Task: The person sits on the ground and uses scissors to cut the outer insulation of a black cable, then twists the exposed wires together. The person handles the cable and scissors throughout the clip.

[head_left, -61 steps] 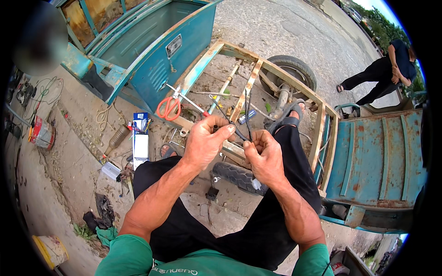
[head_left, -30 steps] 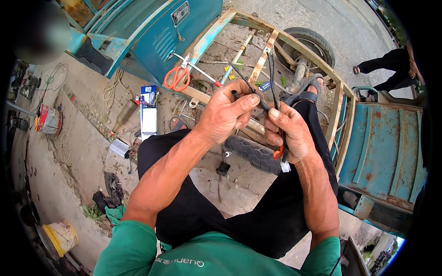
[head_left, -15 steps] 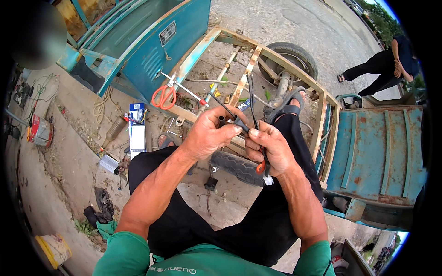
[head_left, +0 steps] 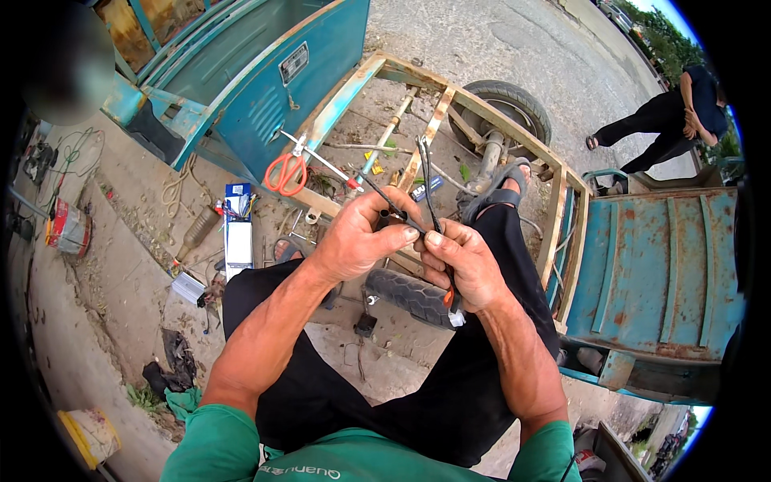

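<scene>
My left hand (head_left: 363, 237) pinches black cable (head_left: 384, 191) near a short, dark, open-ended piece of tubing at the middle of the view. Touching it, my right hand (head_left: 463, 263) grips a bundle of thin black wires (head_left: 427, 183) that rises between the two hands; an orange part (head_left: 450, 298) and a small white plug (head_left: 456, 319) hang below those fingers. Just beyond my left hand, orange-handled scissors (head_left: 285, 175) and a long metal-shafted tool (head_left: 325, 167) rest on the frame edge beside the teal panel.
A rusty metal frame (head_left: 522, 137) with a wheel (head_left: 502, 104) spans ahead, with a tyre (head_left: 405, 299) below my hands. Teal bodywork (head_left: 658, 265) flanks it. A person (head_left: 666, 120) stands at back right. A blue-and-white box (head_left: 239, 237), buckets (head_left: 68, 226) and cords lie leftward.
The view swung slightly and came back. Since two seconds ago my fingers have shifted along the cables, and the orange part now shows below my right hand.
</scene>
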{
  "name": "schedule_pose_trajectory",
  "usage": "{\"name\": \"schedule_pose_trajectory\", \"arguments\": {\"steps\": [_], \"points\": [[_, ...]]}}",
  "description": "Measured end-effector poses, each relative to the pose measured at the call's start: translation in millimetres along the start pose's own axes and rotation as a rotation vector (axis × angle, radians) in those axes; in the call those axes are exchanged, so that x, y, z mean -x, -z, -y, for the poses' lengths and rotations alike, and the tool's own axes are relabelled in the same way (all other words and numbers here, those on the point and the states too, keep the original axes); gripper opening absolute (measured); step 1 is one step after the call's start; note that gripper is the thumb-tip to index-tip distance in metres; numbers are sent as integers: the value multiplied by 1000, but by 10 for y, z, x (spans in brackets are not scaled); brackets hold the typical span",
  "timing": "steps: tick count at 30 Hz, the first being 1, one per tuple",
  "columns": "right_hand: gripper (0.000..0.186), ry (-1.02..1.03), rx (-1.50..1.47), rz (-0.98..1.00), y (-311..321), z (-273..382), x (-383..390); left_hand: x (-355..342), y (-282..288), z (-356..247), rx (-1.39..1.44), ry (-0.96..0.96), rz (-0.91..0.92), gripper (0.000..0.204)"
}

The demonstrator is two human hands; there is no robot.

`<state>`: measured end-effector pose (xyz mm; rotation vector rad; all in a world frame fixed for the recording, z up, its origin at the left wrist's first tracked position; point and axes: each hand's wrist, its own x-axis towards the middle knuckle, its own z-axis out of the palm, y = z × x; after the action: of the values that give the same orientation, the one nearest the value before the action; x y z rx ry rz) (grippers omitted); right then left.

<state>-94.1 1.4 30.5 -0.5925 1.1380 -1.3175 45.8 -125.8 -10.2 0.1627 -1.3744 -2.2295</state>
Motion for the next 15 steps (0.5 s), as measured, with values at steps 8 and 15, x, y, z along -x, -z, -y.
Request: {"name": "schedule_pose_trajectory", "arguments": {"steps": [8,15], "points": [[30,-41,-37,69,41,13,44,-36,-4,-92,2,-41,97,23],[37,-47,-37,71,-35,7,15,-28,79,-27,147,-12,156,15]]}}
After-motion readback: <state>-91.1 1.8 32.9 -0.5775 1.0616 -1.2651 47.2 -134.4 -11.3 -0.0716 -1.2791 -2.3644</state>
